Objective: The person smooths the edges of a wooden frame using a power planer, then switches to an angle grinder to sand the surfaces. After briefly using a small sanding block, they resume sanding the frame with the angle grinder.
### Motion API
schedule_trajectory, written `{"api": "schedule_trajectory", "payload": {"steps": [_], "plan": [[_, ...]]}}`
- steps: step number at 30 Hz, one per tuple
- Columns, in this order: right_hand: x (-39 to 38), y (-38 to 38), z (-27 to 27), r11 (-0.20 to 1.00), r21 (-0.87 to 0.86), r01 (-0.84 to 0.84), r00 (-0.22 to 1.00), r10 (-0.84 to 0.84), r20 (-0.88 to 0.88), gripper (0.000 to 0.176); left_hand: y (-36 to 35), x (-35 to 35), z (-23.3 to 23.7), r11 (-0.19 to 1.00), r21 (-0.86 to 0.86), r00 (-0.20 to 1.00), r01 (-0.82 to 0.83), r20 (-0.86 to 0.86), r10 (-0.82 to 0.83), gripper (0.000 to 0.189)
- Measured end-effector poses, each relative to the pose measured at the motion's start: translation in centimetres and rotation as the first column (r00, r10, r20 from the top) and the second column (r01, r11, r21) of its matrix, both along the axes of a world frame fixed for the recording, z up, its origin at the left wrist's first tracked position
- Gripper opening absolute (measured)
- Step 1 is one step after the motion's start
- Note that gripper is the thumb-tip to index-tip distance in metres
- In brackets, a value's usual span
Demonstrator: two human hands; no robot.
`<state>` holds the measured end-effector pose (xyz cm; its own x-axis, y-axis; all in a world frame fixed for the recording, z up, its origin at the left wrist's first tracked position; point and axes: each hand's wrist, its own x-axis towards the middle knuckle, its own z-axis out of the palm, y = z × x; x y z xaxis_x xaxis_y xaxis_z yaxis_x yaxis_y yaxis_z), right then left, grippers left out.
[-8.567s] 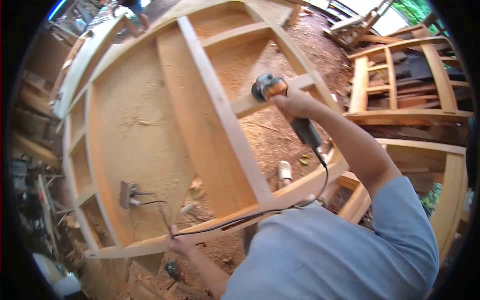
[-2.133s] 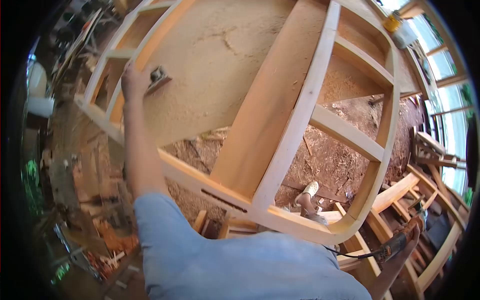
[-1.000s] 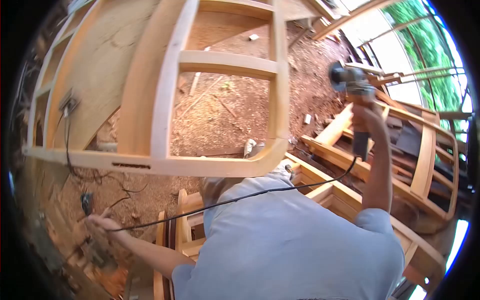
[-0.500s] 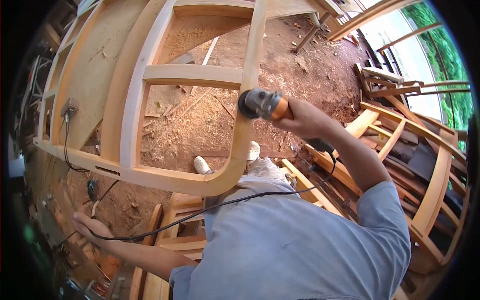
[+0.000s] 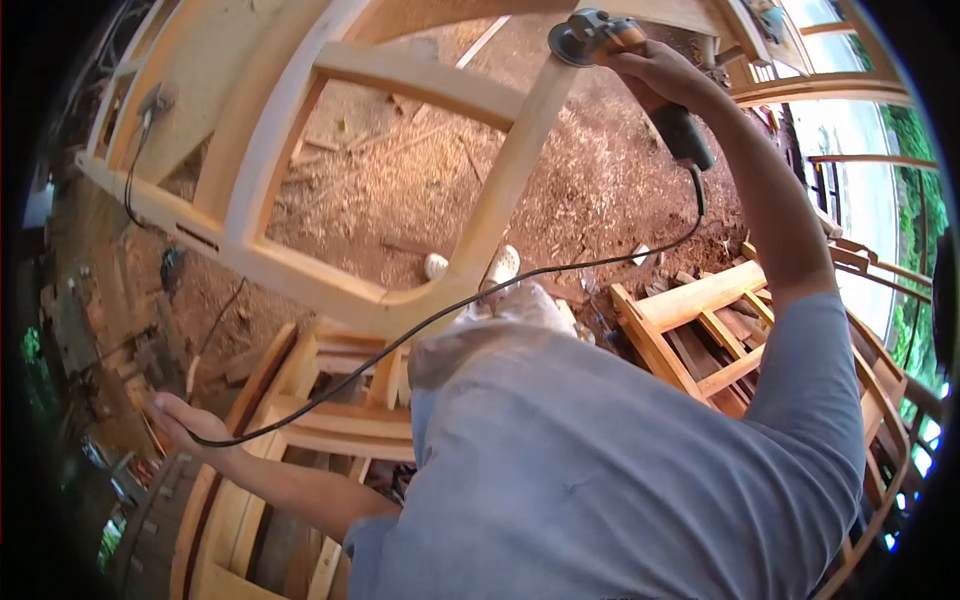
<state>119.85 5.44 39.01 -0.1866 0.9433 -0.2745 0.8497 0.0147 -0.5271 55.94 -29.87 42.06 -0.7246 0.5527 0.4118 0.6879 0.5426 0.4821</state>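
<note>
My right hand [image 5: 662,76] is wrapped around an angle grinder [image 5: 686,138] with an orange front and dark body. Its round disc [image 5: 570,42] is at the far end of a pale wooden rail, seemingly against it. That rail belongs to a large wooden frame [image 5: 515,165] with a rounded near corner and crossbars. From the grinder's tail a black power cord [image 5: 540,270] sags across my front to my left hand [image 5: 195,425]. The left hand is out to the side, closed around the cord; its fingers are partly hidden.
A small box [image 5: 157,97] with a cable sits on the frame's panel. Wood shavings cover the earth floor [image 5: 590,170] around my pale shoes [image 5: 503,264]. More wooden frames lie at right [image 5: 700,310] and below left [image 5: 340,440]. Scrap wood lies at far left.
My right hand has moved the grinder away from me along the rail, to its far end. The view has turned and shifted. My left hand stays out with the cord.
</note>
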Motion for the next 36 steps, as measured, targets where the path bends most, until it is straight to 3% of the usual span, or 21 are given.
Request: {"api": "schedule_trajectory", "payload": {"steps": [3, 5, 7, 8, 11, 12, 15, 17, 23, 25, 27, 29, 32, 34, 35, 36], "plan": [[-3.9, -6.4, 1.2, 0.991, -0.129, -0.031, 0.996, 0.019, -0.093, 0.040, -1.0, -1.1, 0.7, 0.989, -0.034, 0.989, -0.142, -0.034, 0.141, 0.082], [-6.5, -10.5, 1.8, 0.964, -0.246, -0.102, 0.991, 0.078, -0.105, 0.040, 0.7, 2.6, 2.4, 0.971, -0.013, 0.970, -0.239, 0.042, 0.239, 0.086], [-10.1, -15.6, 2.6, 0.934, -0.352, -0.058, 0.996, 0.032, -0.079, 0.030, 0.7, 2.3, 2.4, 0.974, -0.014, 0.974, -0.225, 0.016, 0.225, 0.088], [-11.8, -17.6, 3.8, 0.918, -0.391, -0.070, 0.987, 0.007, -0.159, 0.031, 1.3, 3.2, 2.7, 0.968, 0.000, 0.968, -0.251, 0.022, 0.251, 0.086], [-14.7, -21.7, 4.9, 0.877, -0.467, -0.114, 0.993, 0.085, -0.083, 0.041, 1.8, 2.3, 2.2, 0.966, -0.021, 0.964, -0.258, 0.052, 0.259, 0.083], [-15.4, -22.9, 5.0, 0.889, -0.422, -0.178, 0.983, 0.181, -0.032, 0.045, 2.0, 1.9, 1.8, 0.967, -0.019, 0.965, -0.252, 0.061, 0.253, 0.083], [-18.0, -25.7, 5.3, 0.801, -0.535, -0.270, 0.942, 0.334, 0.023, 0.053, 3.3, 1.3, 1.0, 0.988, 0.100, 0.989, -0.116, 0.105, 0.106, 0.080], [-17.7, -26.1, 4.9, 0.830, -0.491, -0.263, 0.948, 0.316, 0.028, 0.053, 3.8, 1.4, 0.8, 0.983, 0.130, 0.983, -0.129, 0.150, 0.109, 0.078], [-14.8, -21.7, 5.4, 0.915, -0.384, -0.123, 0.989, 0.145, 0.029, 0.051, 3.8, -0.4, -0.8, 0.984, 0.171, 0.981, -0.045, 0.192, 0.011, 0.074], [-13.1, -19.8, 4.6, 0.936, -0.337, -0.101, 0.995, 0.089, -0.052, 0.047, 3.6, -1.1, -1.2, 0.992, 0.127, 0.999, 0.018, 0.039, -0.023, 0.073], [-11.7, -17.5, 4.4, 0.953, -0.298, -0.061, 0.998, 0.057, -0.024, 0.046, 3.9, -1.3, -1.3, 0.984, 0.134, 0.993, 0.116, -0.033, -0.113, 0.073], [-10.2, -15.3, 4.5, 0.938, -0.342, 0.059, 0.997, -0.072, -0.026, 0.047, 4.4, -0.4, -1.0, 0.986, 0.139, 0.995, 0.097, 0.015, -0.101, 0.066], [-6.3, -11.0, 1.7, 0.960, -0.271, 0.075, 0.990, -0.104, -0.094, 0.042, 5.1, -0.3, -1.3, 0.995, 0.040, 0.993, 0.094, -0.075, -0.090, 0.081], [-4.5, -7.9, 1.7, 0.958, -0.266, 0.111, 0.984, -0.144, -0.109, 0.037, 7.0, 4.8, 0.8, 0.994, 0.092, 0.997, 0.062, -0.059, -0.057, 0.081], [-3.7, -6.6, 1.9, 0.981, -0.178, 0.082, 0.978, -0.113, -0.177, 0.038, 7.8, 6.8, 1.5, 0.991, 0.136, 0.999, 0.023, -0.042, -0.017, 0.081], [-1.8, -4.4, 0.8, 0.978, -0.190, 0.081, 0.980, -0.113, -0.164, 0.035, 7.1, 3.4, 0.3, 0.980, 0.130, 0.975, 0.154, -0.181, -0.129, 0.078]]}}
